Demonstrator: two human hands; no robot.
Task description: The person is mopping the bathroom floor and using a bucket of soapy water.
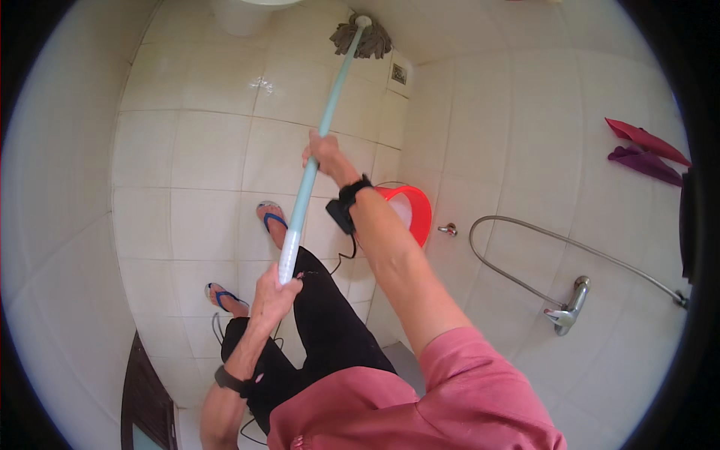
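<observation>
A mop with a light blue pole (335, 93) runs from my body up to the far corner of the tiled floor. Its grey string head (371, 40) lies spread on the tiles against the wall, near a square floor drain (399, 73). My right hand (322, 152) is closed around the middle of the pole. Lower down, my left hand (277, 293) grips the pale end of the handle. Beside my right forearm stands a red bucket (421, 216), partly hidden by that arm, with whitish contents.
A shower mixer tap (572, 309) with a metal hose (526, 224) and a small tap (448, 229) are on the right wall. A white toilet base (242, 17) stands at the top. Cables hang by my legs. A dark door (149, 394) is at lower left.
</observation>
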